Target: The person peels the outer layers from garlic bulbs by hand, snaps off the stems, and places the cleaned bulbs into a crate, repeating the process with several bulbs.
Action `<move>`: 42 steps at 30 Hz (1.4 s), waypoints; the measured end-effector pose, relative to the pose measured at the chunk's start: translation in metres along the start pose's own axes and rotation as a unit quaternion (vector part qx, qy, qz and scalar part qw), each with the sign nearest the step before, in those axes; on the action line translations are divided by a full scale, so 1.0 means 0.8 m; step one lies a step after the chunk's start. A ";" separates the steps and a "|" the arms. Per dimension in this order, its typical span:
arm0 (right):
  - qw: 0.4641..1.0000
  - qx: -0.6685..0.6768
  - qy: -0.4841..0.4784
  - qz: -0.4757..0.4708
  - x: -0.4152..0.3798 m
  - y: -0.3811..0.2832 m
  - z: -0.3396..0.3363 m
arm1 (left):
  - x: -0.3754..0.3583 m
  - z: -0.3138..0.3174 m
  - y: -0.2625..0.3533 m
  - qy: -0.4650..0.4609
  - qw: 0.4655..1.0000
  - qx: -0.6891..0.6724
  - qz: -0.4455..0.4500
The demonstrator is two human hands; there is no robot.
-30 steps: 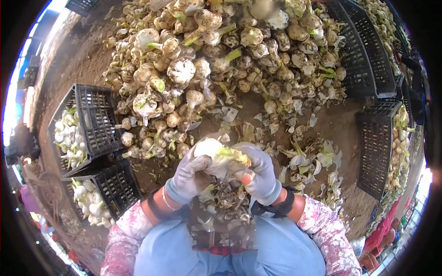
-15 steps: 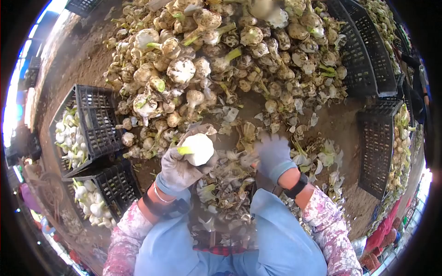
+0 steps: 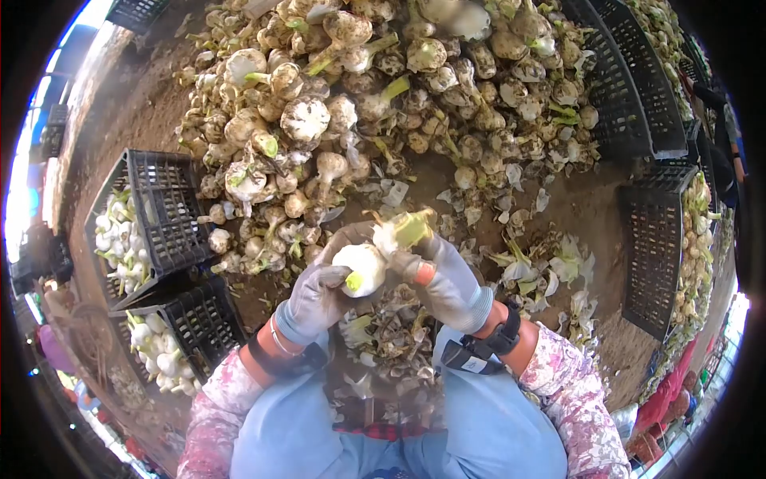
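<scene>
My left hand (image 3: 319, 287), in a grey work glove, is closed around a garlic bulb (image 3: 359, 267). The bulb is clean and white, with a short green cut stem pointing down toward me. Just to its right, my gloved right hand (image 3: 455, 287) has its fingers curled around a ragged whitish and yellow-green piece of garlic skin (image 3: 407, 230). That piece overlaps the bulb's upper right side in this view. An orange band (image 3: 425, 273) shows at the right hand's thumb. Both hands are above my lap, over a litter of peelings (image 3: 391, 335).
A large heap of soil-stained garlic (image 3: 307, 120) covers the ground ahead. Black crates of white garlic (image 3: 163, 211) (image 3: 203, 319) stand at left. More black crates (image 3: 658, 255) (image 3: 614, 80) line the right side. Loose skins (image 3: 570, 263) lie right of my hands.
My right hand has moved left and up to the bulb and now grips the ragged skin beside it. My left hand has turned the bulb, its stem now pointing lower.
</scene>
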State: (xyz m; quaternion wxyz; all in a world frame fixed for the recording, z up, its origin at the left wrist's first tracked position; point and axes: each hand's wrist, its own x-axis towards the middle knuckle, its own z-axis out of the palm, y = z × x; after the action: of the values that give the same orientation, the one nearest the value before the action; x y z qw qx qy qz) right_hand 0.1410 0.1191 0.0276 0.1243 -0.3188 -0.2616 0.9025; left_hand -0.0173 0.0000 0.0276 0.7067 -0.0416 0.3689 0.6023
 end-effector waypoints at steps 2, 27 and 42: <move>0.986 -0.156 0.018 -0.053 -0.001 -0.001 0.005 | 0.001 0.006 -0.002 0.013 1.000 0.006 0.013; 0.974 -0.194 0.075 -0.091 -0.002 0.021 0.005 | 0.004 0.017 -0.006 0.080 0.992 0.091 0.023; 0.933 -0.256 0.237 -0.091 0.025 0.041 -0.070 | 0.008 0.002 -0.009 0.037 0.946 0.205 0.250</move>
State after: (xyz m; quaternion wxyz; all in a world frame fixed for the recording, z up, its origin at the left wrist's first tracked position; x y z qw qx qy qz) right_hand 0.1593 0.1217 -0.0377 0.1779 -0.5191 -0.4746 0.6882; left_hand -0.0102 0.0043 0.0221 0.5126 0.1755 0.5085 0.6692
